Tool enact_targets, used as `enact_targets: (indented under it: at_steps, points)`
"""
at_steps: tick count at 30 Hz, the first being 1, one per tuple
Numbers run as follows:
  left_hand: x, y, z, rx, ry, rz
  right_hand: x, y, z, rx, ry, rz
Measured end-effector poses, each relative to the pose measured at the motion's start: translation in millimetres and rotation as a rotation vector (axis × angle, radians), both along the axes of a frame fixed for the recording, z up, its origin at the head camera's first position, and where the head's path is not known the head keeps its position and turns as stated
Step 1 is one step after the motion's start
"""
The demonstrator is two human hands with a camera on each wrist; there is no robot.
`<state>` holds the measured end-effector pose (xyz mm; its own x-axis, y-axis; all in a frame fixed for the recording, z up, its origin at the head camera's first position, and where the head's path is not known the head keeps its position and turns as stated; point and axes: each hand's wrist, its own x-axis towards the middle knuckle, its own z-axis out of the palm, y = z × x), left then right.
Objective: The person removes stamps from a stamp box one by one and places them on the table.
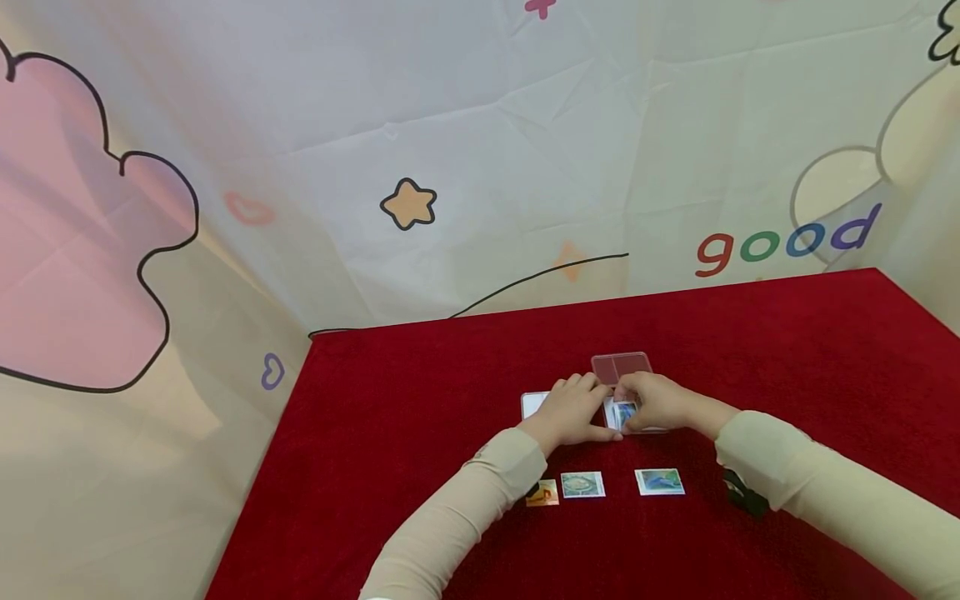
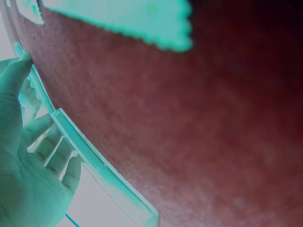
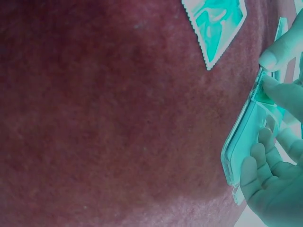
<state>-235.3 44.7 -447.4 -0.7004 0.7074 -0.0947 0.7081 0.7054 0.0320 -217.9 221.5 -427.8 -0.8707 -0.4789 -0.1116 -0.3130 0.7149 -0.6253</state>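
On the red cloth lies a clear plastic case [image 1: 654,431] with a blue picture stamp [image 1: 624,412] inside its left part. My left hand [image 1: 573,410] holds this case at its left side, thumb at the front edge and index finger near the back. My right hand [image 1: 660,398] reaches over the case and pinches the stamp between thumb and fingers; the grip is partly hidden. In the right wrist view the thumb lies on the stamp's toothed edge [image 3: 258,87]. A second flat case [image 1: 532,403] with a white inside sits partly under my left hand.
A clear lid [image 1: 621,365] stands out behind the case. Nearer the front lie an orange stamp [image 1: 544,493], partly covered by the left sleeve, a pale green stamp [image 1: 582,484] and a blue-green stamp [image 1: 660,482]. A printed curtain [image 1: 480,167] hangs behind the table.
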Motion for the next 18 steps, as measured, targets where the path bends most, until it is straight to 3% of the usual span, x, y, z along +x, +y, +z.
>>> enact_targets:
  at_steps: [8,18]
  points:
    - [-1.0,0.6,-0.1,-0.007,0.003,-0.002,-2.7,1.9,0.8,-0.032,-0.073,-0.019]
    - [-0.9,1.1,-0.8,-0.018,-0.009,0.005,-5.2,3.3,-0.8,0.004,-0.075,-0.033]
